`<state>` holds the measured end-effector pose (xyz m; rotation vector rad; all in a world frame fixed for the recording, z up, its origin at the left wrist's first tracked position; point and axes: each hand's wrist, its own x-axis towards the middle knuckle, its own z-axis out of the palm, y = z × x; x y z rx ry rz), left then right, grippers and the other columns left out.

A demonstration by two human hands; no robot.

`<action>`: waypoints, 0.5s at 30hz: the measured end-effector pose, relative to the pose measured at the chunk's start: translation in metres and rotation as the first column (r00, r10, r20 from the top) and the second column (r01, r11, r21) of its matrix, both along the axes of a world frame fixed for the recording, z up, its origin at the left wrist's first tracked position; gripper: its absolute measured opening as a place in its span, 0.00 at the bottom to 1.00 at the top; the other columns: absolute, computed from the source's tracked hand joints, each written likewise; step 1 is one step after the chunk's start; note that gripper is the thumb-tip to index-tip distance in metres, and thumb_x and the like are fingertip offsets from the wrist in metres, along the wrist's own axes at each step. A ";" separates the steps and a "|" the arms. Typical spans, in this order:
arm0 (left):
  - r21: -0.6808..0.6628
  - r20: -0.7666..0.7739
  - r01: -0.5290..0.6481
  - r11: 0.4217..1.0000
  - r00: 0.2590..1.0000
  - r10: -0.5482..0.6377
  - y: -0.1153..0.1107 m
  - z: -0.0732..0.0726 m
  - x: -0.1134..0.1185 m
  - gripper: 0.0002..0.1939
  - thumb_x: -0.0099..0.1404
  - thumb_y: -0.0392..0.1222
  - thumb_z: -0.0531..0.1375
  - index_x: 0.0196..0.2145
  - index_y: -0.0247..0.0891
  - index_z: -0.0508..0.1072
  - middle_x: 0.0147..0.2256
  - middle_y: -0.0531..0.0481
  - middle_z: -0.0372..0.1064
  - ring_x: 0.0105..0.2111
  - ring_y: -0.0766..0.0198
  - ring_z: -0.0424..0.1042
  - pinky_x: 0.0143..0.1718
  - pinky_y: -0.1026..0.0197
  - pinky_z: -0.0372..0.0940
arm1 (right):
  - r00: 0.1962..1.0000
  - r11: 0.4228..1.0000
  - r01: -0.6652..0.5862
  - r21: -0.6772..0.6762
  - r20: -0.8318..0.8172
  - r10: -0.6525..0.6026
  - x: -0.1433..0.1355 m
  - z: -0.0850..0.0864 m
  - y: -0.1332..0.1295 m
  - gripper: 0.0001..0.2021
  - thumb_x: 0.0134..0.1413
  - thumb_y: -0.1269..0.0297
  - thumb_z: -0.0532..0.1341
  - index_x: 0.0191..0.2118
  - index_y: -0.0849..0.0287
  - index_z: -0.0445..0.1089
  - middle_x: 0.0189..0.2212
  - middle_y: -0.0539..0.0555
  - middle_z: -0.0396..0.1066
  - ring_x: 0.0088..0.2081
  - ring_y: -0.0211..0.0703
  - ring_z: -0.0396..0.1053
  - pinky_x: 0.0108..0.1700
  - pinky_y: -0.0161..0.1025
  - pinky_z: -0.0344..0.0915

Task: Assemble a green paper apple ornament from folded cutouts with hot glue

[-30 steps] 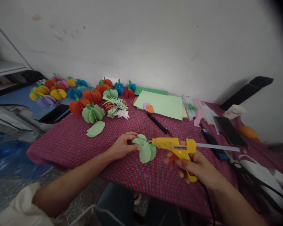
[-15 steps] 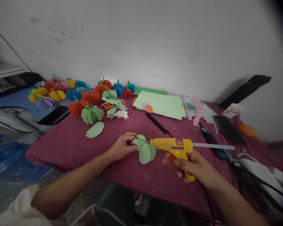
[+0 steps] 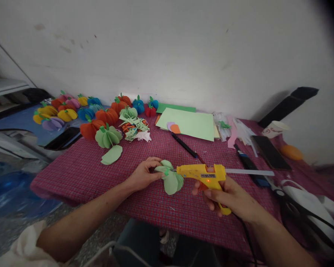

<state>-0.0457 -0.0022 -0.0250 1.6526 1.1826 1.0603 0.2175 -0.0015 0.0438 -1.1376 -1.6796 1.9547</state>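
Lt-green paper pumpkin point(image 3: 173, 184), part-fanned, is held just above or on the near-mid part of the desk point(image 3: 80, 174); can't tell if it touches the cloth. Its leaves splay down & to the R from the centre, where a small bright-green strip point(image 3: 166, 171) sits. L hand point(image 3: 147, 174) is at its L side, pinching the L edge btwn thumb & fingers, so the pumpkin lies just R of that hand. Yellow glue gun point(image 3: 197, 171) is on the other side: long axis abt level, running L-R, nozzle pointing L at the pumpkin's centre (contact w/ paper too small to tell), handle down. R hand point(image 3: 229, 194) is wrapped round the handle, body of gun above & L of the hand; orange light lit on its side. Clear glue stick point(image 3: 250, 172) juts straight out the back, to the R. Beyond: loose lt-green cutouts point(image 3: 111, 154), a finished lt-green pumpkin point(image 3: 108, 136) upright, paper scraps point(image 3: 135, 128) heaped next to it, black pen point(image 3: 184, 145) at a slant, lt-green sheets point(image 3: 193, 124) stacked near the wall. Containers: clear plastic packet point(image 3: 219, 126) w/ green bits at it, contents unclear; paper cup point(image 3: 275, 129) far R, inside not visible. Dark phone point(image 3: 271, 152) near the cup; coloured pumpkins point(image 3: 107, 116) grouped far L.
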 end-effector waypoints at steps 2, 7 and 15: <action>0.005 -0.004 -0.006 1.000 1.000 0.006 0.000 0.000 0.000 0.06 0.52 0.39 0.63 0.30 0.37 0.74 0.39 0.47 0.68 0.44 0.60 0.63 0.48 0.56 0.57 | 1.000 1.000 -0.001 -0.004 -0.002 0.001 0.000 0.000 0.000 0.13 0.48 0.58 0.59 0.38 0.62 0.65 0.38 0.56 0.67 0.21 0.28 0.61 0.17 0.25 0.61; -0.001 0.009 -0.016 1.000 1.000 0.016 0.000 0.000 0.001 0.06 0.51 0.40 0.63 0.29 0.37 0.74 0.38 0.47 0.68 0.43 0.60 0.64 0.47 0.56 0.57 | 1.000 1.000 -0.007 -0.006 -0.004 0.007 -0.001 0.001 -0.001 0.13 0.48 0.59 0.59 0.38 0.62 0.65 0.36 0.56 0.67 0.21 0.28 0.61 0.17 0.25 0.61; -0.026 0.053 -0.001 1.000 0.999 0.003 -0.001 -0.001 -0.001 0.05 0.53 0.39 0.62 0.30 0.40 0.76 0.38 0.48 0.68 0.44 0.61 0.64 0.48 0.56 0.58 | 1.000 1.000 -0.002 0.022 0.020 0.001 -0.002 -0.001 -0.003 0.15 0.48 0.56 0.60 0.37 0.63 0.66 0.36 0.56 0.67 0.21 0.27 0.61 0.16 0.24 0.60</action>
